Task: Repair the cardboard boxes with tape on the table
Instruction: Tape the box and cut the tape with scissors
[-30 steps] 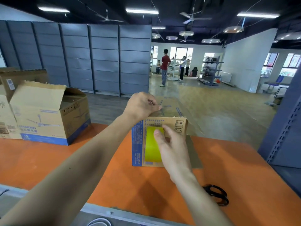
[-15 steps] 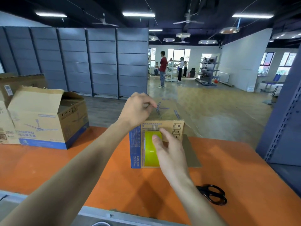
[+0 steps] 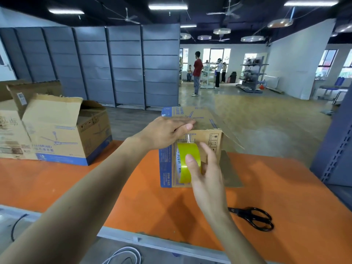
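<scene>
In the head view, a small box stood on the orange table. The left hand lay flat on top of the small box, fingers straight, pressing down near its front edge. The right hand was just in front of the small box, with its thumb and fingers curled round a yellow-green roll of tape. The roll was up close to the small box's front side (I could not tell if it touched). A thin clear strip ran from the roll up to the small box's top edge. A big open box sat well to the left of the small box, with one flap standing up. Black scissors lay to the right of the small box, nearer the person.
</scene>
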